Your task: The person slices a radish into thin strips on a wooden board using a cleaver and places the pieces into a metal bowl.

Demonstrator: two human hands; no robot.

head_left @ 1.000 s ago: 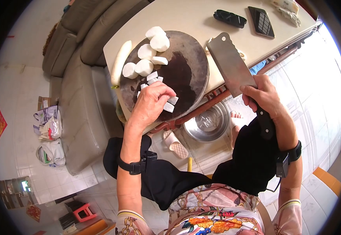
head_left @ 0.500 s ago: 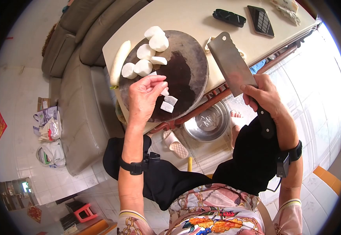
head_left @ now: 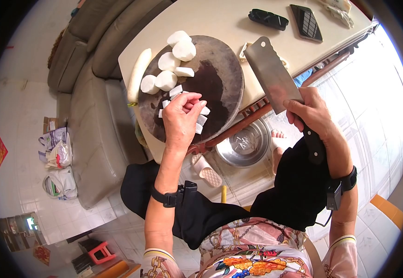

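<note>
My right hand (head_left: 310, 111) is closed around the black handle of a cleaver (head_left: 273, 74); its broad blade is raised, beyond the board's right side. My left hand (head_left: 180, 121) is over the round chopping board (head_left: 231, 69), thumb and fingers drawn together in a pinch. Whatever is between the fingertips is too hidden to name. Small cut white radish pieces (head_left: 201, 119) lie beside and beneath this hand, some covered by it. Thick peeled radish chunks (head_left: 166, 80) sit along the board's far left. A long whole white radish (head_left: 140, 74) rests on the table left of the board.
On the table (head_left: 229, 18) are a black case (head_left: 268, 19), a phone (head_left: 306, 23) and a plastic bag (head_left: 340, 14). Below its edge, a metal basin (head_left: 244, 141) holding pale strips stands on the floor near my feet. A grey sofa (head_left: 95, 134) is at left.
My left hand has shifted right across the board, uncovering several small radish pieces on its left. The cleaver and my right hand have hardly moved.
</note>
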